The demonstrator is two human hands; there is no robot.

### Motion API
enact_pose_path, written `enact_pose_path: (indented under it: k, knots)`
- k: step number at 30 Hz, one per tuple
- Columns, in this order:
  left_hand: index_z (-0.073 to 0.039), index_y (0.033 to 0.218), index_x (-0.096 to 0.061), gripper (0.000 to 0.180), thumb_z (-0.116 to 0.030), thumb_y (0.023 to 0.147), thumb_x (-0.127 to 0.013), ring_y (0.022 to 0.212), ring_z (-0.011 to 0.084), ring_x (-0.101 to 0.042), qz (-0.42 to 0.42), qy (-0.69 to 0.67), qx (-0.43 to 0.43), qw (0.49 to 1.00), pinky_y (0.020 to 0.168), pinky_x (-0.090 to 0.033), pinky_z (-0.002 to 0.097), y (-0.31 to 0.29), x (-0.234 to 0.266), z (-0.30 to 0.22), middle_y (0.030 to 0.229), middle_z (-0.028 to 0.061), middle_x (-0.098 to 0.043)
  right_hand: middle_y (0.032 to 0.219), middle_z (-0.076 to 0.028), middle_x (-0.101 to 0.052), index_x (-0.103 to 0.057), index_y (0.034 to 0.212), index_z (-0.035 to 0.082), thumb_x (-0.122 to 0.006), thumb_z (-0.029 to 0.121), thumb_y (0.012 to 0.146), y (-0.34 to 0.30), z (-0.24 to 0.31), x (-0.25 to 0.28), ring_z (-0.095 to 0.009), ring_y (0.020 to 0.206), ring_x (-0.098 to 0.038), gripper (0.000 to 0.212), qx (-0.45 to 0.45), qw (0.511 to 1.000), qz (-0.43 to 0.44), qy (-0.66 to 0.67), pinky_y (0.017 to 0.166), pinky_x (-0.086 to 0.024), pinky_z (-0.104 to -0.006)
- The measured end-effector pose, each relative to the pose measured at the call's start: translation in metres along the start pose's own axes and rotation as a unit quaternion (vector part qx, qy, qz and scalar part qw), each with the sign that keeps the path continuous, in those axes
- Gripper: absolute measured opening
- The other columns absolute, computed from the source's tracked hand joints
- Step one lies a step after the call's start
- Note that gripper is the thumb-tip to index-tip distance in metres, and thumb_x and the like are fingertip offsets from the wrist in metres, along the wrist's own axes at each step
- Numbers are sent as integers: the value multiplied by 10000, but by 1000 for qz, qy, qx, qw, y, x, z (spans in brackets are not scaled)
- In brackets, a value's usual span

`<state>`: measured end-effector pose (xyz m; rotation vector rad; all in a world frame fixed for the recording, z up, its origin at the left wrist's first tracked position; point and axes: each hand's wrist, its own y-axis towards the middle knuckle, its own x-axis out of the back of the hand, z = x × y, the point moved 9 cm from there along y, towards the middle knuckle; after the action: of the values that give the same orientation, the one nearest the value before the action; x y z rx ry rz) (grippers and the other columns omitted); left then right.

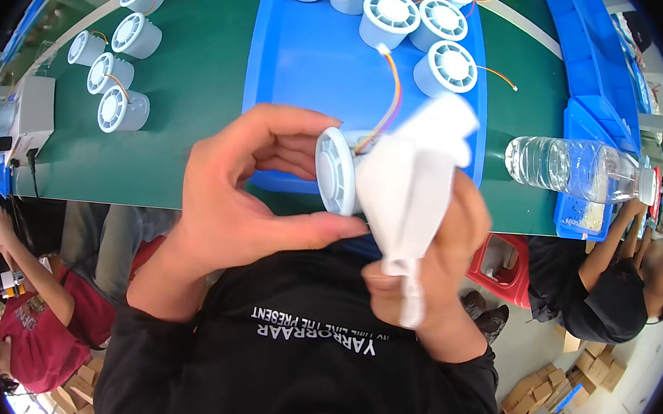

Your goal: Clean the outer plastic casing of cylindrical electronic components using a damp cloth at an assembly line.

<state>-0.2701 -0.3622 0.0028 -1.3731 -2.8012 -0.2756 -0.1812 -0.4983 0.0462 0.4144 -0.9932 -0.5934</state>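
My left hand (251, 176) is closed around the rim of a light blue round motor-like unit (336, 172), thumb below and fingers above. Its vented, spoked face is turned to the left, and a thin orange and purple wire (395, 94) with a white plug rises from it. In my right hand (455, 241) is a white cloth (408, 182), bunched up and pressed against the unit's other side. The cloth is smeared by motion and hides most of the unit's body and some of my right fingers.
A blue tray (304, 70) holds several similar units (390, 16) at its far end. More units (124, 110) stand on the green table (190, 116) at left. A clear bottle (571, 166) lies at right by blue bins (591, 127). People sit on both sides.
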Motion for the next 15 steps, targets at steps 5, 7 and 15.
enact_pose_path:
  k: [5, 7, 15]
  knots:
    - [23, 1202, -603, 698, -105, 606, -943, 889, 154, -700, -17, 23, -28, 999, 795, -565, 281, -5, 4, -2, 1005, 117, -716, 1203, -118, -651, -729, 963, 52, -679, 334, 848, 7, 7, -6, -383, 1208, -526, 308, 25, 999, 15, -16, 899, -437, -454]
    - [22, 1206, -600, 703, -91, 602, -941, 909, 167, -698, -41, -7, -1, 999, 797, -565, 284, -4, 14, 6, 1023, 127, -713, 1204, -122, -651, -732, 943, 53, -676, 329, 844, 0, 13, -10, -381, 1247, -503, 298, 55, 996, 58, -31, 938, -433, -458]
    - [31, 1248, -569, 769, -59, 573, -927, 989, 204, -693, -39, 15, 21, 999, 864, -545, 305, -4, 16, 3, 1091, 136, -705, 1445, -201, -472, -334, 1465, -47, -324, 465, 1057, -44, -76, -4, -343, 1318, -492, 655, -347, 770, -96, 527, 1087, -398, -461]
